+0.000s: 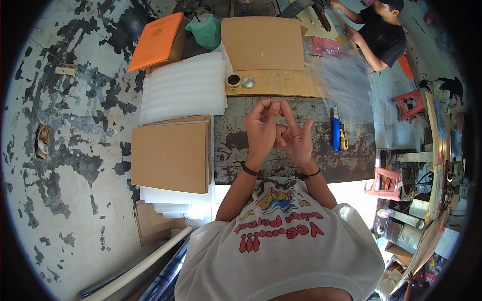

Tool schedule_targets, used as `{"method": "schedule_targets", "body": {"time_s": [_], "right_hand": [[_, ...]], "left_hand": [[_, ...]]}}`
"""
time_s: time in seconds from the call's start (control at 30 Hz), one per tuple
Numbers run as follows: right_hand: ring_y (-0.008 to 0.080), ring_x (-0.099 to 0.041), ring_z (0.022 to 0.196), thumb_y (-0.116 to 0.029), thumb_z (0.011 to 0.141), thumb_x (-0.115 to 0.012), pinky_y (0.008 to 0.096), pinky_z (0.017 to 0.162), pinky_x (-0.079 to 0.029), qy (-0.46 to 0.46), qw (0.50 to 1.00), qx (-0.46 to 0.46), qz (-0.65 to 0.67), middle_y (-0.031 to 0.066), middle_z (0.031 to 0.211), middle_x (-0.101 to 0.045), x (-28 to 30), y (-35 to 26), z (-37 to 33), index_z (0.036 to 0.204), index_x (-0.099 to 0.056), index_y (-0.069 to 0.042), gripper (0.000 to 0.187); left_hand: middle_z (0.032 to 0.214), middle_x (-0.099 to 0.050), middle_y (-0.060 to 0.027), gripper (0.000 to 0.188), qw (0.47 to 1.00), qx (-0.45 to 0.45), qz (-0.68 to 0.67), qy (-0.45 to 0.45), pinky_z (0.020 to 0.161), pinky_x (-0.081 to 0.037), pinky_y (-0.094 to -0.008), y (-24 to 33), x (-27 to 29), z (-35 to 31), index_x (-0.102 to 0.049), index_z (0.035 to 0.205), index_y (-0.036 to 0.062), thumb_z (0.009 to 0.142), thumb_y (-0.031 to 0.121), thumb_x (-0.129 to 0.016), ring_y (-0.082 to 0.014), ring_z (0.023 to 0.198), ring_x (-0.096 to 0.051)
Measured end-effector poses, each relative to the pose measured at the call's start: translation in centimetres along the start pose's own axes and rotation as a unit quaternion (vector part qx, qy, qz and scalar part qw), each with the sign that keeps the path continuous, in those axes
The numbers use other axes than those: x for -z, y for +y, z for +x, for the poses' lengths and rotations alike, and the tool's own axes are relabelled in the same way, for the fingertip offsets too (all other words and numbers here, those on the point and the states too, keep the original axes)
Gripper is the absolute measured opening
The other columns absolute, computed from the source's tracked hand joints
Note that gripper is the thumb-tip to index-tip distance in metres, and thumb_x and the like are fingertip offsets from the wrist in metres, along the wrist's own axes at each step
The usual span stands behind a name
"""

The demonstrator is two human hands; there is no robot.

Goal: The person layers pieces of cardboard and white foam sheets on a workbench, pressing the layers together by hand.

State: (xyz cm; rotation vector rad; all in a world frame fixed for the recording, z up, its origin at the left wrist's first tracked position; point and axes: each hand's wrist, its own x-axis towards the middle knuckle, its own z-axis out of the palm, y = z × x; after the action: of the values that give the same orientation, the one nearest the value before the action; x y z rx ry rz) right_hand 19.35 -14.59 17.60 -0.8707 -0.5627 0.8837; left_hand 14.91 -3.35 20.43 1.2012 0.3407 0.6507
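Note:
My left hand [262, 126] and my right hand [296, 142] are raised close together over the dark, worn tabletop [231, 160]. The left fingers are curled, with the thumb up against them near the tip of my right index finger; what they pinch, if anything, is too small to tell. On the right hand the thumb and index finger stretch apart, the other fingers bend in, and nothing shows in its grasp. Right of my hands lie a blue utility knife [336, 131] and yellow-handled scissors [344, 138]. An open can [234, 82] of dark stuff stands beyond, beside its round lid [248, 82].
Cardboard sheets [169, 158] and white foam sheets [183, 85] are stacked at left. A cardboard panel [262, 44] lies at the back, near an orange box [156, 41] and green bag [205, 31]. Clear plastic film [346, 83] covers the right, where another person [381, 35] works.

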Motion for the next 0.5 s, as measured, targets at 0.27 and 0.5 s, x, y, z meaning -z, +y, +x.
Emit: {"method": "schedule_targets", "body": {"time_s": [0.27,0.5], "right_hand": [[0.011,-0.03,0.06,-0.083,0.092,-0.009,0.0257,0.058,-0.028,-0.005,0.988,-0.022,0.15,-0.0008,0.068,-0.04,0.0,-0.3,0.1,0.163,-0.014,-0.022,0.094],[0.0109,-0.029,0.059,-0.083,0.092,-0.015,0.024,0.053,-0.027,-0.06,0.934,0.031,0.352,-0.0019,0.067,-0.036,0.8,-1.8,-0.1,0.161,-0.02,-0.031,0.087]], "left_hand": [[0.085,-0.055,0.0023,0.024,0.992,0.064,-0.099,-0.053,0.062,-0.041,-0.0196,-1.4,0.3,0.8,-0.056,0.1,0.0052,0.107,0.028,-0.054,-0.0038,0.074,-0.052],[0.082,-0.048,0.0009,0.03,0.967,0.078,-0.24,-0.033,0.078,-0.047,-0.0307,-2.5,1.3,1.3,-0.05,0.091,0.0106,0.108,0.036,-0.048,-0.017,0.081,-0.058]]}}
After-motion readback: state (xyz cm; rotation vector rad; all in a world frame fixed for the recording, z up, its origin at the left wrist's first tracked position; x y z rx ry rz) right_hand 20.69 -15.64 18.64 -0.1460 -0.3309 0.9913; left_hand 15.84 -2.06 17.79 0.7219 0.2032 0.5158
